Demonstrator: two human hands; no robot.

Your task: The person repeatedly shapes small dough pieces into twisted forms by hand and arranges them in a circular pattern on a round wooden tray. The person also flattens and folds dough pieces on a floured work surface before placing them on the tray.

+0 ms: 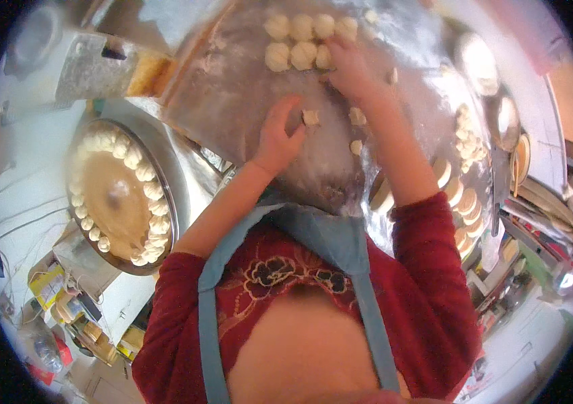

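Round balls of dough point(302, 54) stand in two rows on a floured work surface point(225, 101). My right hand point(351, 68) touches the right end of the nearer row, its fingers partly hiding a dough ball point(323, 56). Whether it grips that ball I cannot tell. My left hand point(281, 135) is over the surface with thumb and fingers apart, just left of a small cut dough piece point(310, 117). Two more small pieces, one squarish point(357, 116) and one rounder point(356, 147), lie beside my right forearm.
At left, a large round pan point(172, 227) holds pleated dough pieces around its rim. Flat round dough discs point(467, 202) and a heap of small dough pieces point(468, 139) lie at right. Metal bowls point(477, 63) stand along the right edge.
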